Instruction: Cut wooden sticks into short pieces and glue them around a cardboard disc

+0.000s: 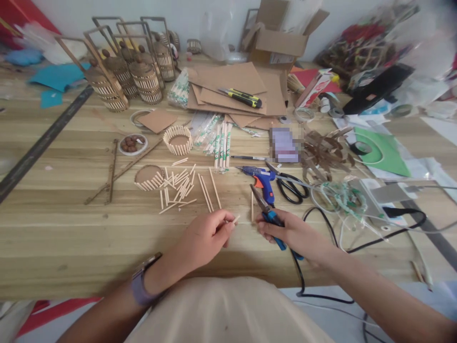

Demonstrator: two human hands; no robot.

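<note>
While the left hand [210,234] pinches a short wooden stick [236,219] between thumb and fingers, the right hand [285,231], well apart from it, is closed round blue-handled pliers [270,213] over the near part of the wooden table [135,257]. Just beyond the pliers lie a blue glue gun [263,179] and black-handled scissors [293,188], and loose cut sticks [180,186] lie scattered to the left, beside a partly edged cardboard disc [150,177].

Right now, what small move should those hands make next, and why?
Perhaps turn the pliers in the right hand toward the stick in the left hand: both are held close together, but they don't touch, and the pliers' tips point away.
</note>
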